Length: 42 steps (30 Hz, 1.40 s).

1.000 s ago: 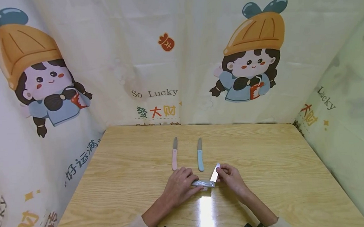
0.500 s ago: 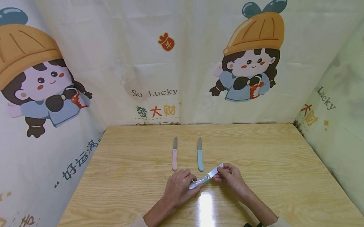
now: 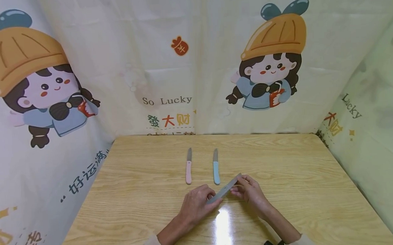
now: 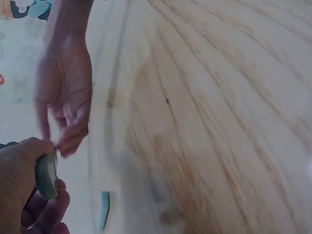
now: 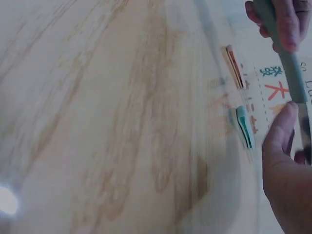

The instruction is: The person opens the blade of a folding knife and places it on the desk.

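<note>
A folding knife [image 3: 224, 190] with a grey-green handle [image 5: 285, 53] is held above the table, its blade [image 5: 304, 124] swung out in line with the handle. My left hand [image 3: 198, 204] grips the handle end; the left wrist view shows the thumb and fingers of that left hand [image 4: 22, 180] around it. My right hand [image 3: 252, 193] pinches the blade near its tip, partly covering it. Beyond the hands, a pink-handled knife [image 3: 188, 170] and a light-blue-handled knife [image 3: 216, 171] lie side by side with blades out, pointing away from me.
The wooden table [image 3: 136, 176] carries a bright light reflection [image 3: 223, 227] near its front. A printed curtain [image 3: 210, 70] hangs along the back and both sides.
The blade has swung from a bend with the handle to a straight line. The knife now slants up to the right and has turned, losing its bright glare.
</note>
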Tool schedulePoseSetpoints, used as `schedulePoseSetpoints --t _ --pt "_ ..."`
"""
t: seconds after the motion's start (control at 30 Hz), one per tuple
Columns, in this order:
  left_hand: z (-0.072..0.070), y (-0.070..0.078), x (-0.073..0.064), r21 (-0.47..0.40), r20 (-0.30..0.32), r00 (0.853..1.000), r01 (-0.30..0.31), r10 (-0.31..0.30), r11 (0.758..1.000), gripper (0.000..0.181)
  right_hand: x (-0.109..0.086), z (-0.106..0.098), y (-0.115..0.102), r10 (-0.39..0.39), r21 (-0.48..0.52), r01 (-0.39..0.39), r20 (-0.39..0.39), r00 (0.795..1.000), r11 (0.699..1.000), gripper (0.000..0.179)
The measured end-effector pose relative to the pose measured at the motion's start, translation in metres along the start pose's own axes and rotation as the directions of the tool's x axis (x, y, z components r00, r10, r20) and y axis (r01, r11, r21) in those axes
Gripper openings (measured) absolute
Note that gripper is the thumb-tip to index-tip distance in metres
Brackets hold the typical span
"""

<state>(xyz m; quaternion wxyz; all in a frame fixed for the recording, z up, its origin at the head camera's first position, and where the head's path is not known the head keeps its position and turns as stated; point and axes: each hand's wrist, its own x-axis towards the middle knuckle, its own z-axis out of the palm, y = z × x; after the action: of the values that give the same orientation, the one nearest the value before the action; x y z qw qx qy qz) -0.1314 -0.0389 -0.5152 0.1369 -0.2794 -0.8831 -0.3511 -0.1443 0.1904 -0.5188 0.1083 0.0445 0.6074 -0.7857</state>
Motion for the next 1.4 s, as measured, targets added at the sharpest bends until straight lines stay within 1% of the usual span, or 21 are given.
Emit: schedulePoseSetpoints --t 0.1,0.17,0.23,0.3,0.37,0.5,0.63,0.7,0.83,0.97,1.07,1.17,1.23,1.33,1.4 --pt "0.000 0.003 0.001 -0.068 0.007 0.999 0.047 -0.047 0.997 0.019 -0.001 -0.001 -0.001 0.010 -0.022 -0.008 0.111 0.994 1.000 0.052" --pt "0.001 0.006 0.002 -0.100 0.017 0.997 0.073 -0.072 0.992 0.019 -0.001 -0.001 -0.001 0.007 -0.036 -0.001 0.192 0.981 0.999 0.058" --pt "0.002 0.008 0.002 -0.126 0.027 0.995 0.101 -0.098 0.987 0.019 -0.001 -0.001 -0.001 -0.008 -0.039 0.019 0.256 0.967 0.999 0.059" --pt "0.003 0.009 0.003 -0.152 0.041 0.992 0.128 -0.123 0.980 0.020 -0.002 0.000 -0.001 -0.022 -0.029 0.032 0.292 0.956 0.999 0.060" --pt "0.005 0.010 0.004 -0.175 0.055 0.988 0.153 -0.145 0.973 0.022 -0.002 0.001 -0.001 -0.040 -0.022 0.049 0.308 0.951 0.999 0.059" --pt "0.008 0.011 0.005 -0.183 0.064 0.986 0.166 -0.157 0.969 0.024 -0.001 0.002 -0.002 -0.052 -0.020 0.061 0.296 0.954 0.998 0.056" --pt "0.010 0.014 0.006 -0.143 0.057 0.987 0.159 -0.153 0.977 0.028 0.000 0.003 -0.002 -0.049 -0.037 0.060 0.252 0.967 0.998 0.048" --pt "0.011 0.014 0.007 -0.132 0.065 0.985 0.164 -0.157 0.978 0.030 0.000 0.004 -0.002 -0.042 -0.066 0.058 0.217 0.975 0.996 0.044" --pt "0.012 0.015 0.006 -0.143 0.106 0.978 0.193 -0.178 0.971 0.038 0.001 0.008 -0.004 -0.035 -0.150 0.057 0.144 0.989 0.987 0.042" --pt "0.011 0.013 0.002 -0.141 0.139 0.970 0.218 -0.199 0.966 0.047 0.007 0.008 -0.009 -0.048 -0.204 0.062 0.073 0.996 0.977 0.037" --pt "0.011 0.012 -0.001 -0.136 0.163 0.962 0.241 -0.218 0.961 0.050 0.016 0.006 -0.015 -0.065 -0.243 0.068 0.019 0.998 0.968 0.035" --pt "0.012 0.012 -0.004 -0.121 0.170 0.959 0.247 -0.225 0.961 0.046 0.028 0.002 -0.022 -0.095 -0.320 0.083 -0.022 0.995 0.944 0.033" --pt "0.012 0.012 -0.005 -0.107 0.161 0.962 0.238 -0.219 0.965 0.041 0.036 -0.001 -0.026 -0.119 -0.386 0.096 -0.035 0.992 0.917 0.032" --pt "0.012 0.013 -0.007 -0.077 0.133 0.968 0.226 -0.215 0.971 0.031 0.046 -0.004 -0.032 -0.165 -0.504 0.133 -0.019 0.986 0.853 0.029" --pt "0.012 0.013 -0.008 -0.062 0.123 0.967 0.230 -0.222 0.971 0.029 0.053 -0.005 -0.034 -0.188 -0.577 0.160 0.012 0.982 0.801 0.026"
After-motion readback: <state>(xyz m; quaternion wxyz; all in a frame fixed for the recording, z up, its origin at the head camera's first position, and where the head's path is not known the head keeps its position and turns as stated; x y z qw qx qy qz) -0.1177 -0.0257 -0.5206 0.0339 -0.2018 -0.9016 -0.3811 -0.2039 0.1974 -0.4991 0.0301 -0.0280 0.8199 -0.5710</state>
